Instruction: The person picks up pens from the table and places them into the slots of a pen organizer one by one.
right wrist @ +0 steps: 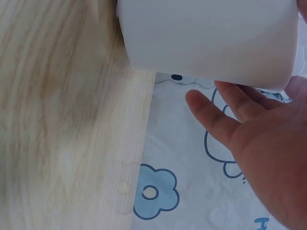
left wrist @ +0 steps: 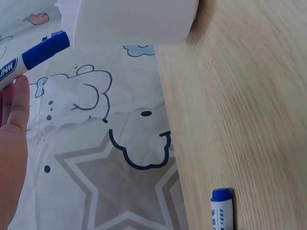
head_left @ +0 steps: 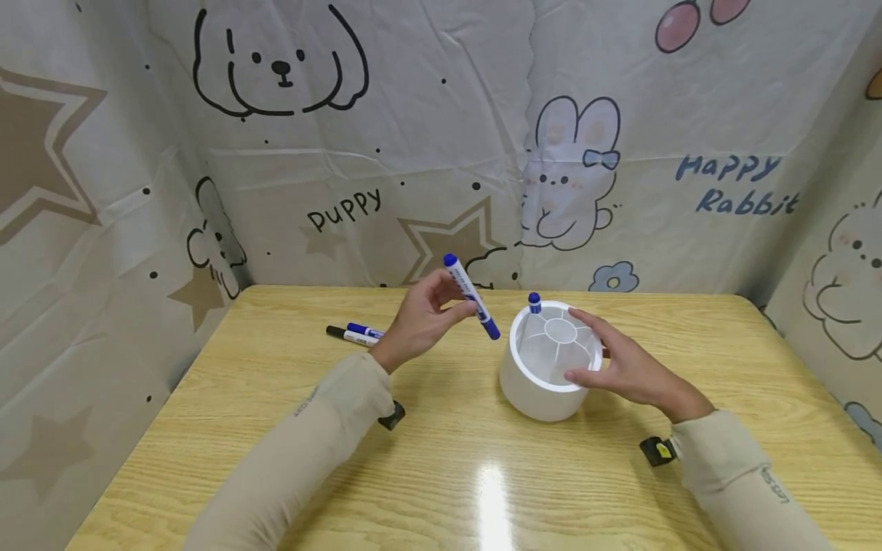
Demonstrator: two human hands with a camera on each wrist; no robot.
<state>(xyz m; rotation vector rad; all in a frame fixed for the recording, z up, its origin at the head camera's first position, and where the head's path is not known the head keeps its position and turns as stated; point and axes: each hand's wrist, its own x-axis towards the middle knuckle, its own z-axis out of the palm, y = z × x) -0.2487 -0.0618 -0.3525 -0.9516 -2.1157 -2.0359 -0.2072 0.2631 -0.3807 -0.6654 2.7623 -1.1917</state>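
Cartoon-printed sheets are walling in the wooden tabletop (head_left: pixel 276 428); the left hand (head_left: pixel 420 321) is pinching a blue marker (head_left: pixel 472 297) tilted beside the white compartmented holder (head_left: pixel 547 360) near the far edge, while the right hand (head_left: pixel 623 363), fingers spread, is steadying its wall.

I am looking into a small makeshift recording booth: cartoon puppy-and-rabbit printed sheets (head_left: pixel 441 153) hang as walls around a light wooden table (head_left: pixel 482 474).
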